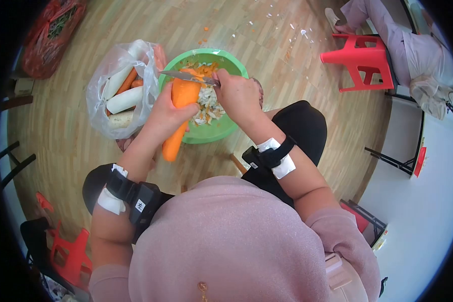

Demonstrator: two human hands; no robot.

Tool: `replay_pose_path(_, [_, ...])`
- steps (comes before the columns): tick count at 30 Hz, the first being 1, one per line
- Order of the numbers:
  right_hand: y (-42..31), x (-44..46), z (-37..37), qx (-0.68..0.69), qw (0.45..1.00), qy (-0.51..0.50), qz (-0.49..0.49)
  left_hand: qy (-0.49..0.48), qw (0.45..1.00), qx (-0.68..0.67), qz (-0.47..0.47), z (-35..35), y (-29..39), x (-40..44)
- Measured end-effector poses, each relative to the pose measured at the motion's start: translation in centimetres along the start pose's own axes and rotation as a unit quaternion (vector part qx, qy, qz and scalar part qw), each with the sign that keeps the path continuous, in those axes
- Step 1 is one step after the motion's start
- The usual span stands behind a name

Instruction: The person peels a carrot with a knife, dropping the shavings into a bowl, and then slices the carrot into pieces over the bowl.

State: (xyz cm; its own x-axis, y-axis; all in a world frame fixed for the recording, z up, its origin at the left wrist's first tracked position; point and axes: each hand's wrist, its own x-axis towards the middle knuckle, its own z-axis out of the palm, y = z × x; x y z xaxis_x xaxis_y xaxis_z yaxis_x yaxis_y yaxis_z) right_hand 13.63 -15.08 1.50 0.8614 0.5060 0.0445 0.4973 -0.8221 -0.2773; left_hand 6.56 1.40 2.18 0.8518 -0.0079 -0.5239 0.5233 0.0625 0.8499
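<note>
My left hand (pixel 170 113) is closed round a large orange carrot (pixel 172 146), which slants over the left side of a green basin (pixel 217 132). In my right hand (pixel 238 95) is the handle of a knife (pixel 186 76), its blade pointing left and lying across the carrot's upper end. Inside the basin, below the knife, are white chopped pieces (pixel 210 103) and orange bits (pixel 205 68). Part of the carrot is hidden by my left fingers and thumb.
A clear plastic bag (pixel 98 95) of white radishes (pixel 125 100) and carrots stands left of the basin. A red bag (pixel 50 43) with greens lies upper left. Scraps dot the floor near the top. A red stool (pixel 360 60) and a seated person (pixel 402 55) are upper right.
</note>
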Motion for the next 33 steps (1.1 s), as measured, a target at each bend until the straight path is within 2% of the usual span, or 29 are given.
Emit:
replay_pose_path(3, [0.3,-0.1,0.7,0.0,1.0,0.007,0.003,-0.009,1.0,-0.017,-0.018,0.0,0.0,0.0])
replay_pose_path(7, [0.5,-0.1,0.9,-0.02,0.999,-0.042,0.0,-0.033,0.996,-0.056,-0.056,-0.3,0.0,-0.3])
replay_pose_path(12, [0.9,-0.6,2.0,0.01,0.998,-0.052,-0.015,-0.061,0.993,-0.059,-0.087,-0.7,-1.2,-0.1])
replay_pose_path(14, [0.7,-0.9,2.8,0.004,0.995,-0.098,0.02,-0.062,0.992,-0.062,-0.095,-0.8,-1.7,-0.2])
replay_pose_path(16, [0.5,-1.3,3.2,0.008,0.994,-0.106,0.013,-0.044,0.989,-0.042,-0.137,-0.5,-1.7,-0.6])
replay_pose_path(20, [0.5,-1.6,4.1,-0.01,0.99,-0.14,0.016,-0.065,0.986,-0.026,-0.151,0.8,-1.2,-1.5])
replay_pose_path(21, [0.9,-1.7,4.3,-0.009,0.99,-0.138,0.017,-0.096,0.986,-0.005,-0.139,1.8,-1.4,-2.1])
replay_pose_path(23, [1.7,-2.2,4.8,-0.028,0.977,-0.209,0.002,-0.136,0.982,0.022,-0.129,2.2,-2.0,-2.3])
replay_pose_path(26, [2.1,-1.6,5.5,-0.003,0.971,-0.232,0.051,-0.084,0.992,0.038,-0.083,1.6,-2.1,-1.1])
replay_pose_path(27, [1.8,-1.3,5.2,-0.005,0.971,-0.234,0.045,-0.051,0.997,0.039,-0.041,1.1,-2.2,-0.7])
replay_pose_path(28, [1.5,-1.1,4.3,-0.003,0.977,-0.205,0.065,-0.018,0.999,0.041,-0.001,0.8,-2.2,-0.7])
replay_pose_path(30, [1.3,-0.7,3.1,0.009,0.985,-0.151,0.078,-0.011,0.998,0.059,-0.016,0.3,-1.5,-0.9])
replay_pose_path(33, [1.0,-0.5,2.8,0.01,0.989,-0.127,0.07,-0.003,0.996,0.088,-0.033,0.0,-1.1,-1.0])
